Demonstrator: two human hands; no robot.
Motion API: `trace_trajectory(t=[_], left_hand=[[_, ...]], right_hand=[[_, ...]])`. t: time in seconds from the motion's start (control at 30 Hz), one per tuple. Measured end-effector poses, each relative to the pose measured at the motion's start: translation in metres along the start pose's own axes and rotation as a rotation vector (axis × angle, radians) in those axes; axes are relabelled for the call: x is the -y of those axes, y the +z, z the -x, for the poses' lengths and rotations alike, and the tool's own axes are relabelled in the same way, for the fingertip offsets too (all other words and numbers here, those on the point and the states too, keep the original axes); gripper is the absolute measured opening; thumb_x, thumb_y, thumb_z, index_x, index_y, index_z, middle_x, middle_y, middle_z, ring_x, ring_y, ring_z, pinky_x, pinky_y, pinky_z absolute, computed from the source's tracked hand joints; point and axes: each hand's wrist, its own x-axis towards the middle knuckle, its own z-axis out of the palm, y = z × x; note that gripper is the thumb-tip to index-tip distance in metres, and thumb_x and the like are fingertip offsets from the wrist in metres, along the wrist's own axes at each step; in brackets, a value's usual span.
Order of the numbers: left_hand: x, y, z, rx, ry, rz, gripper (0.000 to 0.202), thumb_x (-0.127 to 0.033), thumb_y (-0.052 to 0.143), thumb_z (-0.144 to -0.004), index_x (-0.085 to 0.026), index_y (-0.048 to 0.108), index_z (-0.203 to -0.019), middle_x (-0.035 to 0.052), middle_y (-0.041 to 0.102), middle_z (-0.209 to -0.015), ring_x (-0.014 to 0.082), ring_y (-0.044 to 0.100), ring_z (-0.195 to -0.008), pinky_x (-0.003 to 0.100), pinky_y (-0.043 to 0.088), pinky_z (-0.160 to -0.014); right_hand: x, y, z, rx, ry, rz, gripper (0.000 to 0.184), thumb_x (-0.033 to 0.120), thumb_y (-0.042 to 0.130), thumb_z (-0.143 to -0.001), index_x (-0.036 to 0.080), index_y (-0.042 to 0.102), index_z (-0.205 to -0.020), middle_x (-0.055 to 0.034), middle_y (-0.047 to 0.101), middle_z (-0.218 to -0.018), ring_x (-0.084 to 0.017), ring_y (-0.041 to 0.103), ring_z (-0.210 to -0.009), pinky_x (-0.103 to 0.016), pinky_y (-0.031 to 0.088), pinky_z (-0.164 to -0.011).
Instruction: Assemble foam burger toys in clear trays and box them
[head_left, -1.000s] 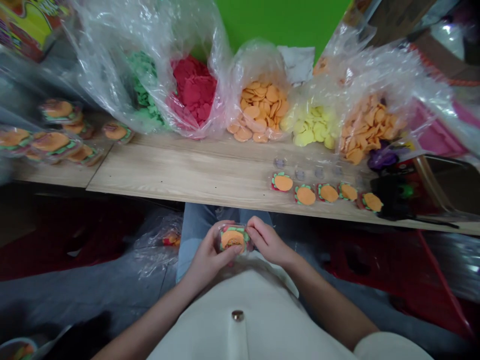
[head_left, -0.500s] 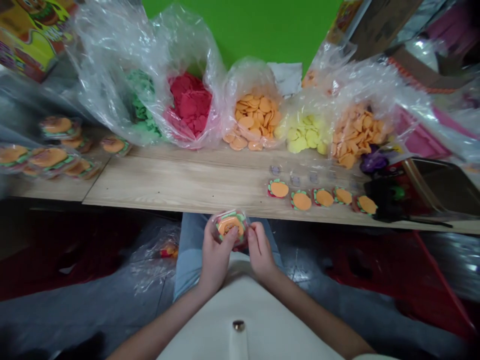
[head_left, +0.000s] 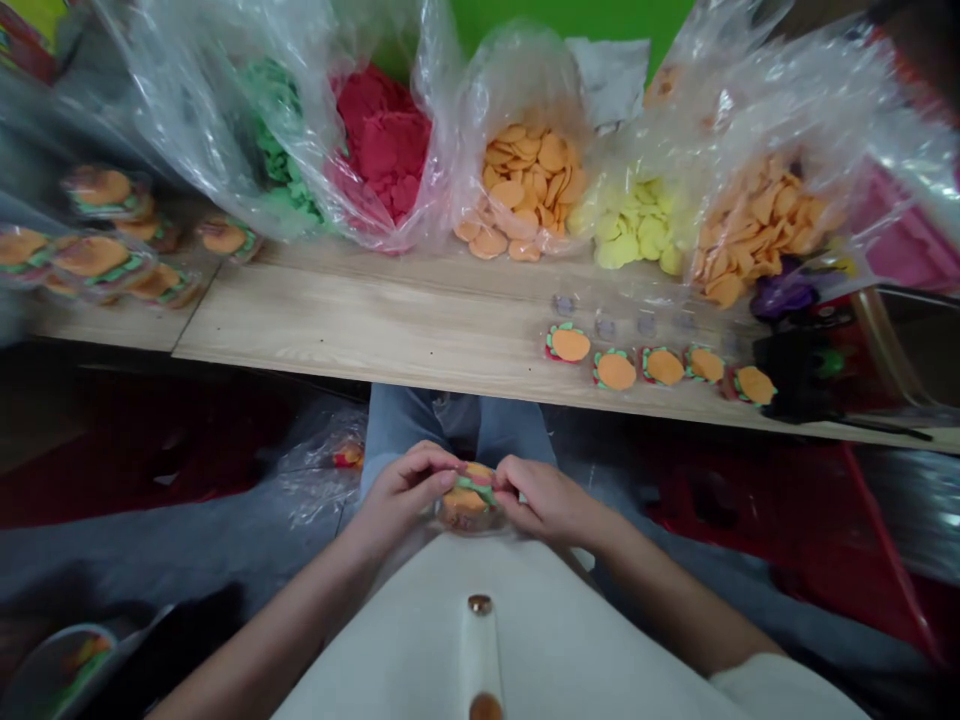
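Over my lap, my left hand (head_left: 405, 495) and my right hand (head_left: 544, 500) pinch a small felt burger (head_left: 466, 498) from either side. It has orange bun layers with a green layer between them, and it sits in clear plastic. My fingers hide its top edge. On the wooden board ahead lies a row of several orange-and-green felt pieces (head_left: 616, 371), out of reach of neither hand's fingers' contact, with small clear plastic discs (head_left: 564, 305) behind them.
Open plastic bags of felt discs line the board's back: green (head_left: 279, 150), red (head_left: 382, 140), orange (head_left: 523, 185), yellow (head_left: 637, 225), peach (head_left: 761, 225). Wrapped felt burgers (head_left: 94, 255) lie at the left. A crumpled plastic bag (head_left: 322, 480) lies on the floor left of my knees.
The burger has turned from showing its flat orange face to showing its layered edge. Both hands have come closer together and lower around it.
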Motion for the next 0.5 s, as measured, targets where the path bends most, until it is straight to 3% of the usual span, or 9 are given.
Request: trace_trajectory(t=[0.2, 0.33, 0.5], left_hand=[[0.008, 0.0, 0.009, -0.086, -0.033, -0.008, 0.012, -0.028, 0.058, -0.077, -0.019, 0.065, -0.079, 0.0024, 0.06, -0.083, 0.0152, 0.056, -0.08, 0.026, 0.043, -0.074], [0.004, -0.006, 0.012, 0.006, -0.003, -0.097, 0.014, -0.028, 0.057, -0.077, -0.017, 0.065, -0.081, 0.0036, 0.059, -0.083, 0.0155, 0.056, -0.079, 0.026, 0.043, -0.072], [0.006, -0.01, 0.015, 0.149, 0.074, -0.259, 0.019, -0.028, 0.052, -0.082, -0.019, 0.066, -0.09, 0.0042, 0.059, -0.083, 0.015, 0.055, -0.079, 0.027, 0.042, -0.071]], right_hand=[[-0.001, 0.022, 0.005, -0.086, 0.0, -0.004, 0.006, 0.018, 0.041, -0.08, 0.019, 0.041, -0.086, -0.0036, 0.056, -0.08, -0.014, 0.05, -0.07, -0.025, 0.038, -0.063], [-0.006, 0.035, 0.004, -0.164, -0.052, 0.056, 0.007, 0.017, 0.039, -0.077, 0.02, 0.041, -0.083, -0.0039, 0.055, -0.078, -0.015, 0.05, -0.068, -0.026, 0.038, -0.063], [-0.009, 0.041, 0.005, -0.153, -0.134, 0.101, 0.003, 0.019, 0.038, -0.077, 0.02, 0.04, -0.079, -0.0024, 0.051, -0.071, -0.015, 0.047, -0.064, -0.025, 0.036, -0.059]])
